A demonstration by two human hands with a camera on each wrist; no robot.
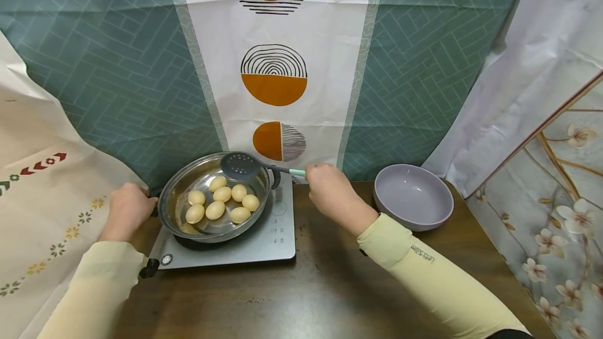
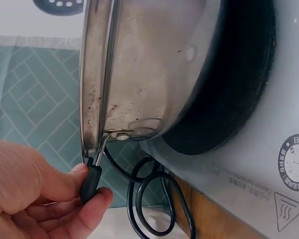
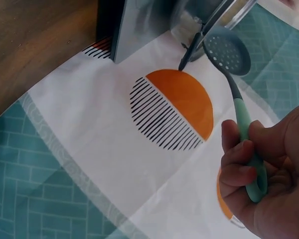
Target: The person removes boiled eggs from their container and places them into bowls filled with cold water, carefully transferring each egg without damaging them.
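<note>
A steel pan [image 1: 207, 232] stands on a flat silver cooktop [image 1: 264, 247] at the left, with several pale, egg-shaped pieces [image 1: 215, 210] lying in it. My left hand [image 1: 128, 209] grips the pan's black side handle [image 2: 91, 183] between thumb and fingers, as the left wrist view shows. My right hand [image 1: 332, 192] holds a slotted spoon [image 1: 241, 165] by its mint-green handle [image 3: 243, 119]. The spoon's dark perforated head is above the pan's far right rim, apart from the pale pieces.
A lilac bowl [image 1: 414, 198] sits on the brown table [image 1: 330, 286] at the right. A black cable [image 2: 164, 199] loops beside the cooktop. Patterned cloth [image 1: 419, 82] hangs behind, and printed sheets stand at both sides.
</note>
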